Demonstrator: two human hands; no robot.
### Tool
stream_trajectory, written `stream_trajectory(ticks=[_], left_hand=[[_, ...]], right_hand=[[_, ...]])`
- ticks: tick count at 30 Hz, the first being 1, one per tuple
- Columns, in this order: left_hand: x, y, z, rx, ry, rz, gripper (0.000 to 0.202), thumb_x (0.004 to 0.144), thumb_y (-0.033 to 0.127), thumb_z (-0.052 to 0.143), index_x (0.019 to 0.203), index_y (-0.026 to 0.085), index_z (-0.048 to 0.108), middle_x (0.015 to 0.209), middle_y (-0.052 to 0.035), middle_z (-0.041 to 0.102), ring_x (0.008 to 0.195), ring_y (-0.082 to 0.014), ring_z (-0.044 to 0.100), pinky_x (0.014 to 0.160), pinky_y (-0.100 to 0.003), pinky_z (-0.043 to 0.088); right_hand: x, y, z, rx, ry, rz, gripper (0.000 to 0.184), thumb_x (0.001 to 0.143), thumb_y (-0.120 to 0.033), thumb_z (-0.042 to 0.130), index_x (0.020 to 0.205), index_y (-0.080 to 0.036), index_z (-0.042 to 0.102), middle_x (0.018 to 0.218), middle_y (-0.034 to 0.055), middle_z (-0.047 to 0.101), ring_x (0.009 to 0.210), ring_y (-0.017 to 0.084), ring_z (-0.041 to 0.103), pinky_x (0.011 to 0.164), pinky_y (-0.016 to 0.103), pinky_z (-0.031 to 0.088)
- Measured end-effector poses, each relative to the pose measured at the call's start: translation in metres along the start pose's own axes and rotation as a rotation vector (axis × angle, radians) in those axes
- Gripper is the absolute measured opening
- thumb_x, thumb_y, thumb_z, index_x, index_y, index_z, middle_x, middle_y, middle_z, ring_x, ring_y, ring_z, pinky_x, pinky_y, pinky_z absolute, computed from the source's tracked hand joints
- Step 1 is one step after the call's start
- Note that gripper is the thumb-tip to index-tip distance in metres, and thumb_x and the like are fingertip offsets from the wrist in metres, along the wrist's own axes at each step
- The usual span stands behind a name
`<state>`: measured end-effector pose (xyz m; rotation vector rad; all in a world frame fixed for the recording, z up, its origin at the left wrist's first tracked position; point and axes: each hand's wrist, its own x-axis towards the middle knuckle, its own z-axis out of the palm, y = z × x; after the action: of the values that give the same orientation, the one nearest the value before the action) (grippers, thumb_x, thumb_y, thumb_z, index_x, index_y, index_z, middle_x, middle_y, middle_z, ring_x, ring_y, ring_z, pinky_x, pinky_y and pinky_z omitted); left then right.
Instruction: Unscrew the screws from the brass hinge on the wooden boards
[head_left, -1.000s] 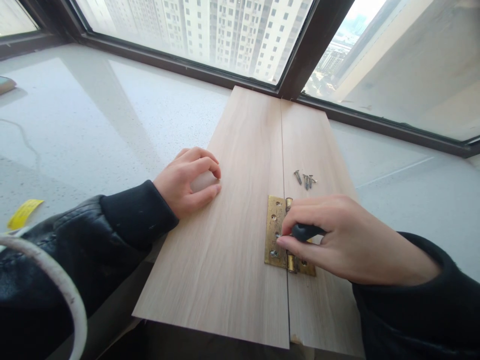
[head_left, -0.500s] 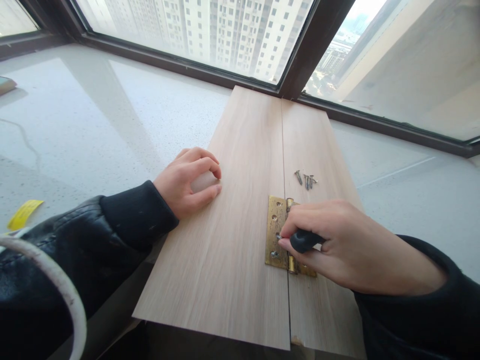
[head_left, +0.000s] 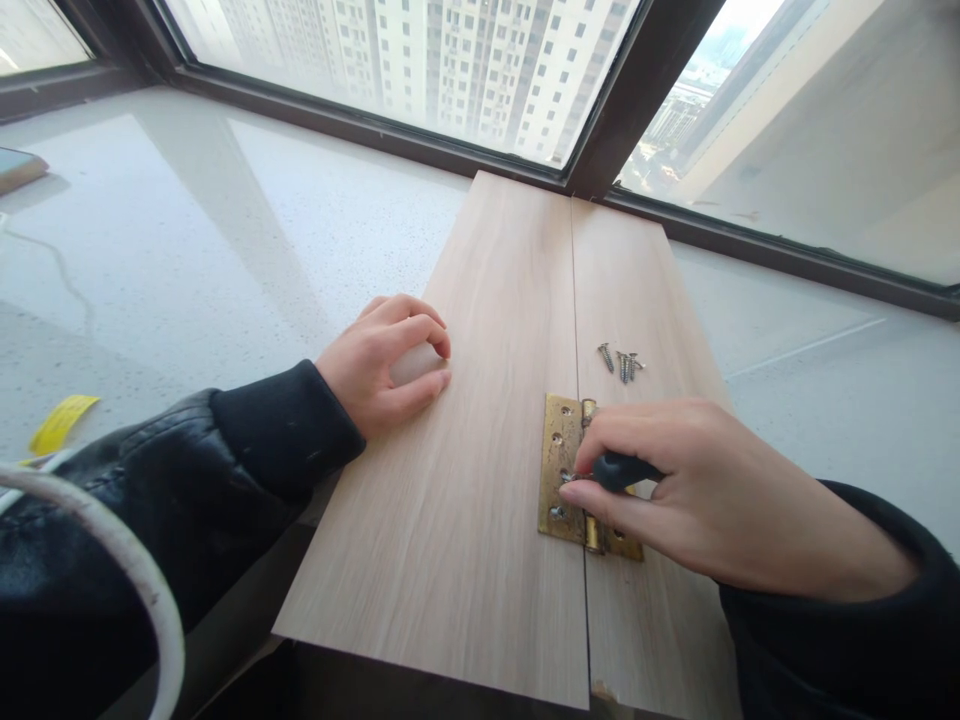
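My right hand (head_left: 679,490) is closed around the dark handle of a short screwdriver (head_left: 619,471). Its tip meets a screw (head_left: 566,477) in the third hole down of a worn brass hinge (head_left: 551,460); thumb and forefinger are close to that screw. Another screw (head_left: 557,512) sits in the lowest hole of the same leaf. The hinge spans the seam between two pale wooden boards, and my hand covers much of its right leaf. On the left edge of the wider board (head_left: 450,520) rests my left hand (head_left: 386,365), thumb and fingers apart, holding nothing.
Several loose screws (head_left: 624,364) lie on the narrower board (head_left: 637,290), beyond the hinge. Both boards rest on a white speckled sill (head_left: 225,250) beneath a dark window frame (head_left: 360,125). At left are a yellow tag (head_left: 64,424), a white cable (head_left: 139,565) and a phone-like object (head_left: 21,170).
The whole view has shifted slightly, so things appear a little further right. My right forefinger has drawn back a bit, showing more of the screwdriver's shaft. My left hand stays in place.
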<state>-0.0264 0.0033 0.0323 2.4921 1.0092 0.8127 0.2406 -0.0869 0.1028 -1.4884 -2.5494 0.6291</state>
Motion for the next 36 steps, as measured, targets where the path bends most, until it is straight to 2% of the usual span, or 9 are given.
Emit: stream_trajectory(ticks=[4,8,12,19,22,24,26,28,36], left_hand=[[0.000,-0.001,0.000,-0.002,0.003,0.009,0.013,0.086,0.029,0.058,0.092,0.019,0.064,0.110,-0.0085,0.063,0.106,-0.0243,0.059,0.101,-0.045,0.047],[0.000,0.001,-0.001,0.001,-0.010,-0.006,0.012,0.086,0.029,0.059,0.092,0.020,0.063,0.110,-0.0077,0.063,0.107,-0.0242,0.059,0.101,-0.044,0.047],[0.000,0.001,-0.001,0.001,-0.015,-0.016,0.012,0.086,0.030,0.059,0.092,0.020,0.063,0.111,-0.0072,0.062,0.108,-0.0244,0.059,0.102,-0.044,0.046],[0.000,0.000,0.000,-0.005,0.005,0.010,0.013,0.087,0.028,0.058,0.092,0.018,0.064,0.110,-0.0086,0.063,0.107,-0.0246,0.059,0.101,-0.044,0.047],[0.000,0.001,0.001,-0.011,0.015,0.010,0.014,0.087,0.027,0.058,0.092,0.017,0.065,0.109,-0.0092,0.063,0.106,-0.0245,0.059,0.100,-0.044,0.047],[0.000,0.001,0.001,-0.013,0.022,0.010,0.014,0.087,0.027,0.058,0.092,0.017,0.065,0.109,-0.0091,0.063,0.106,-0.0241,0.059,0.100,-0.043,0.047],[-0.001,0.001,0.002,-0.016,0.031,0.011,0.014,0.086,0.027,0.057,0.091,0.017,0.065,0.109,-0.0086,0.063,0.105,-0.0236,0.058,0.100,-0.042,0.046],[-0.001,0.000,0.003,-0.021,0.043,0.014,0.014,0.086,0.028,0.057,0.091,0.017,0.065,0.108,-0.0084,0.063,0.104,-0.0231,0.058,0.099,-0.042,0.046],[-0.002,-0.002,0.006,-0.034,0.073,0.028,0.014,0.086,0.027,0.056,0.090,0.017,0.065,0.107,-0.0088,0.063,0.103,-0.0230,0.058,0.097,-0.042,0.046]], right_hand=[[-0.002,-0.004,0.003,-0.034,0.005,-0.027,0.022,0.088,-0.024,0.058,0.067,-0.018,0.061,0.062,0.0034,0.060,0.053,0.015,0.050,0.049,0.029,0.033],[-0.005,-0.011,0.004,-0.051,-0.003,-0.062,0.016,0.079,-0.012,0.056,0.065,-0.018,0.054,0.062,0.0024,0.056,0.052,0.015,0.047,0.047,0.029,0.029],[-0.009,-0.013,0.004,-0.021,-0.009,-0.077,0.013,0.074,-0.006,0.052,0.069,-0.017,0.058,0.064,0.0028,0.057,0.054,0.016,0.049,0.046,0.030,0.032],[-0.007,-0.008,0.002,0.050,-0.002,-0.037,0.016,0.085,-0.013,0.055,0.086,-0.020,0.070,0.076,0.0013,0.066,0.063,0.016,0.059,0.054,0.029,0.044],[-0.007,-0.006,0.003,0.006,0.066,0.017,0.007,0.086,-0.022,0.064,0.083,-0.023,0.070,0.076,-0.0017,0.068,0.065,0.016,0.062,0.057,0.030,0.045],[-0.008,-0.005,0.004,-0.023,0.067,0.032,0.011,0.086,-0.025,0.066,0.075,-0.023,0.067,0.068,-0.0025,0.065,0.060,0.016,0.059,0.054,0.030,0.043],[-0.009,-0.004,0.006,-0.044,0.052,0.024,0.021,0.089,-0.024,0.062,0.068,-0.021,0.061,0.063,-0.0021,0.061,0.054,0.015,0.054,0.049,0.030,0.039],[-0.009,-0.005,0.006,-0.061,0.033,-0.002,0.023,0.090,-0.020,0.056,0.067,-0.020,0.058,0.062,-0.0010,0.058,0.053,0.015,0.051,0.047,0.030,0.036],[-0.008,-0.009,0.003,0.043,-0.026,-0.050,0.019,0.081,-0.009,0.054,0.082,-0.020,0.069,0.071,-0.0001,0.063,0.060,0.016,0.056,0.051,0.030,0.041]])
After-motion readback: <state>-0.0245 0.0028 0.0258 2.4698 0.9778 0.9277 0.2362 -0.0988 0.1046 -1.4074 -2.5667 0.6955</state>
